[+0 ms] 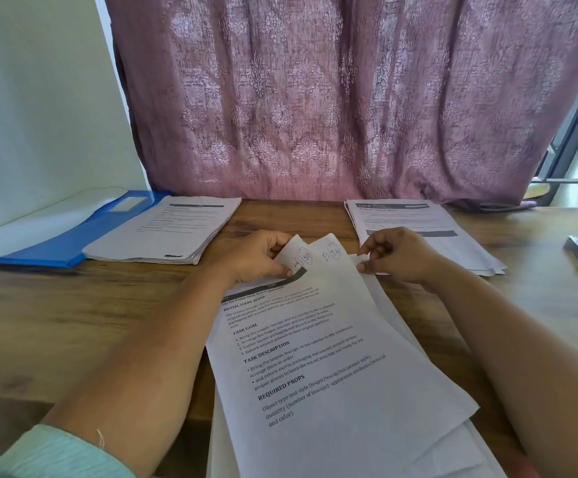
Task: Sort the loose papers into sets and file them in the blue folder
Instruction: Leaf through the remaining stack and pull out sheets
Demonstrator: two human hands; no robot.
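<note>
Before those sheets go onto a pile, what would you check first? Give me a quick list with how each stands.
1. Left hand pinches folded top corners of the front sheets: ok.
2. Right hand pinches the right corner: ok.
3. Handwritten corner numbers readable: cannot tell, too small.
4. Left pile lies beside the blue folder: ok.
5. Right pile tidy: not ok, fanned edges.
6. Folder open: ok.

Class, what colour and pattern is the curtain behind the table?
Dusty pink-mauve curtain with a pale floral damask motif; head view.
</note>
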